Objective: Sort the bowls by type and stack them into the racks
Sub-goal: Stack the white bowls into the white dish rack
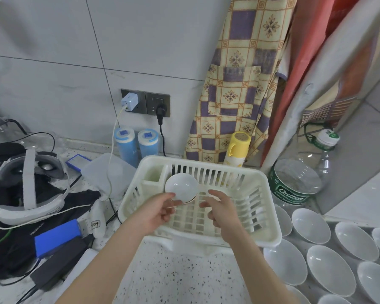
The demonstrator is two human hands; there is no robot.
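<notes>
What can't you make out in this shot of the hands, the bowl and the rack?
Head view only:
- Small bowl: its underside is hidden; whether it rests on the rack or the left hand carries it is unclear.
- Right hand: the palm faces away.
- Bowls on the counter: the right and bottom edges cut some off, so no full count.
- Water bottle: the small label print is unreadable.

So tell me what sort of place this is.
Probably a home kitchen counter: a white dish rack on speckled stone, loose white bowls beside it, and a patterned apron hanging on the tiled wall.
</notes>
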